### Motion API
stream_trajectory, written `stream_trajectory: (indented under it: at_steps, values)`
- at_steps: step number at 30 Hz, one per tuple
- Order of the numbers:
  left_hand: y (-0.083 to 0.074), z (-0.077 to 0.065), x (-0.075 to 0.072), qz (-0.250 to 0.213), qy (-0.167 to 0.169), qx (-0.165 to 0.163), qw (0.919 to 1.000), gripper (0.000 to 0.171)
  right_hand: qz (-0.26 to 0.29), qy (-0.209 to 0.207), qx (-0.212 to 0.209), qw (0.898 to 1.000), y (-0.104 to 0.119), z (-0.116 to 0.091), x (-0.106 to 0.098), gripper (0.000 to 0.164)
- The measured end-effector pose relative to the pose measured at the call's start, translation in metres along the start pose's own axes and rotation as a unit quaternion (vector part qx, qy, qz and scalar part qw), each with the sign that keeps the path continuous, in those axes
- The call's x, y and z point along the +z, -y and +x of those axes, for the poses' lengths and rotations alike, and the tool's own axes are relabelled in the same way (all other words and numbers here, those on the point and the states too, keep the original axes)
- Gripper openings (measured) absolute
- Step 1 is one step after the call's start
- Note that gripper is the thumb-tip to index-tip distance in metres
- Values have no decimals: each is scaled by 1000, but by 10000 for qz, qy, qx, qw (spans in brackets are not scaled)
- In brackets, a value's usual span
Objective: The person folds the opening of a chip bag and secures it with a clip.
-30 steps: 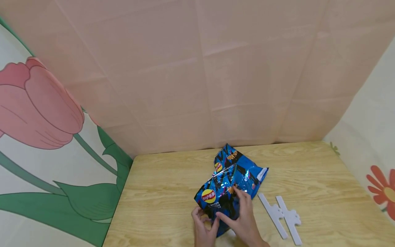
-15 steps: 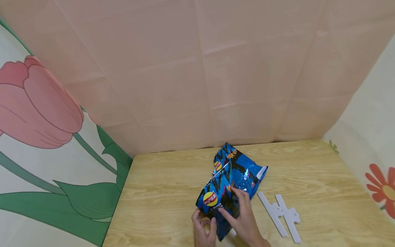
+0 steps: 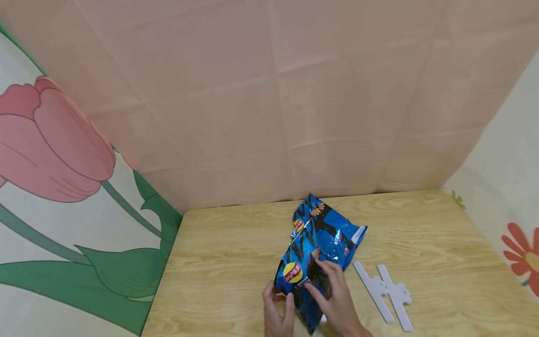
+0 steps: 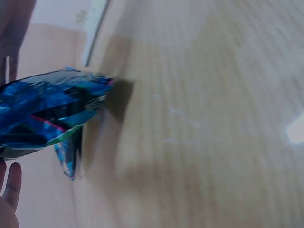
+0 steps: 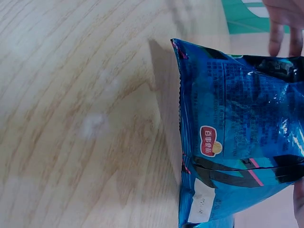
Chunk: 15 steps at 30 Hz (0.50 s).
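A blue chip bag (image 3: pixel 300 276) with a round yellow-and-red logo is held tilted over the table between both hands. My left hand (image 3: pixel 279 309) is at its lower left edge, fingers bent behind the corner and thumb in front. My right hand (image 3: pixel 337 302) grips its right side, thumb and fingertips on the printed front. In the right wrist view the back of the bag (image 5: pixel 247 114) shows small print and a white label, its crimped end close to the tabletop. Behind it lies a second blue chip bag (image 3: pixel 341 234), partly covered by the first.
Two white bag clips (image 3: pixel 374 292) with shaped edges lie side by side on the wooden table (image 3: pixel 219 262), right of the hands. A bit of another white object (image 3: pixel 323 319) shows under the held bag. A pinkish cloth (image 3: pixel 252 117) hangs behind the table.
The held chip bag has turned in the hands, its logo corner shifting right and its lower tip swinging down and to the right. The second bag and the clips stay put.
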<state>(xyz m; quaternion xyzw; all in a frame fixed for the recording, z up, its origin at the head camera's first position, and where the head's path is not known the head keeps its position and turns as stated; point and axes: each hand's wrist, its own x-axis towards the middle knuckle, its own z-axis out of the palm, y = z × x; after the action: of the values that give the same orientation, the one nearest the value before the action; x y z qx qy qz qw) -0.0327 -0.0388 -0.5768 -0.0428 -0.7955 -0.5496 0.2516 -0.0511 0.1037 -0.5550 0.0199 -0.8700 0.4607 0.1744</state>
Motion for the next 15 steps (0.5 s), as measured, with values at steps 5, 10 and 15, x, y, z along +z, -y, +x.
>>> stream_trajectory:
  at_steps: [5,10,15]
  values:
    - [-5,8,-3,-47,-92,59,9999,39,127,-126,-229,9996,-3,-1,-1,66]
    - [-12,18,-9,-59,225,-356,9991,21,91,-102,-350,9993,-3,-3,-2,68]
    - [-18,24,-14,-159,455,-451,9978,10,-109,-114,-750,9971,-2,-5,-3,73]
